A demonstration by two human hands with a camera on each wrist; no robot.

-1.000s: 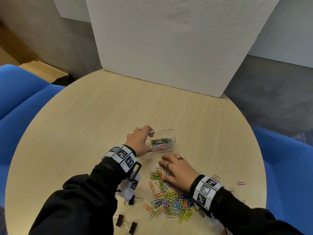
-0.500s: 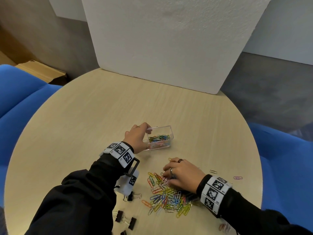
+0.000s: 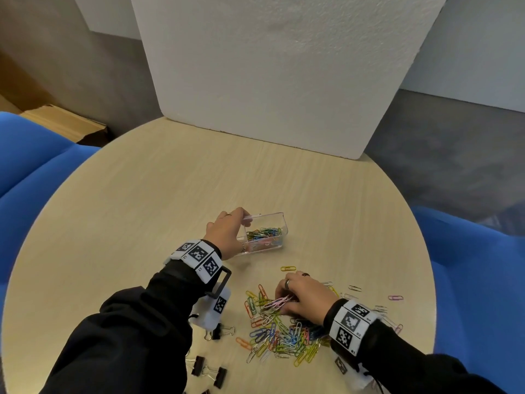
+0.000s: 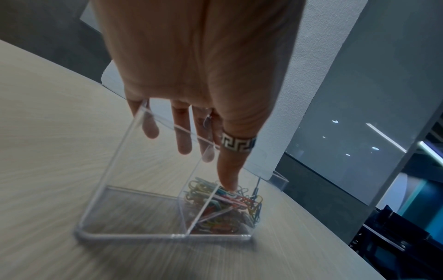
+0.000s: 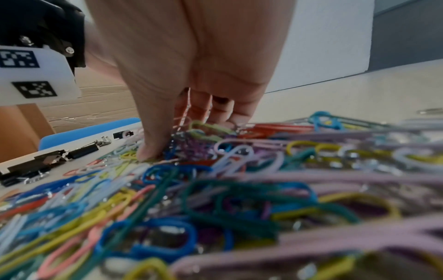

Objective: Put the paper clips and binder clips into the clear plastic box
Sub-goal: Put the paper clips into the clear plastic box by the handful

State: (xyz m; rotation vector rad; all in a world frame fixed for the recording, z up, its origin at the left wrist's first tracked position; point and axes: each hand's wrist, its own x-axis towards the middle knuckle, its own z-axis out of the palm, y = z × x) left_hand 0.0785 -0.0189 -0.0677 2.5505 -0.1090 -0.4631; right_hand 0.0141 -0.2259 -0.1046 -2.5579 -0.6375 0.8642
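Observation:
A clear plastic box (image 3: 279,223) (image 4: 134,233) stands mid-table with coloured paper clips (image 3: 264,233) (image 4: 225,200) in its right part. My left hand (image 3: 227,233) (image 4: 191,144) holds its left end, fingers behind the far wall and thumb on the near side. A heap of coloured paper clips (image 3: 284,336) (image 5: 215,199) lies near the front edge. My right hand (image 3: 289,304) (image 5: 172,140) is curled on the heap's far end, pinching a bunch of clips. Black binder clips (image 3: 208,371) (image 5: 36,164) lie at the front left.
A white foam board (image 3: 284,75) stands upright at the table's (image 3: 142,223) far edge. Stray paper clips (image 3: 395,297) lie scattered to the right of the heap. Blue chairs (image 3: 31,155) flank the round table on both sides.
My right hand has drawn back from beside the box onto the heap and curled its fingers round a bunch of clips. The left hand stays on the box.

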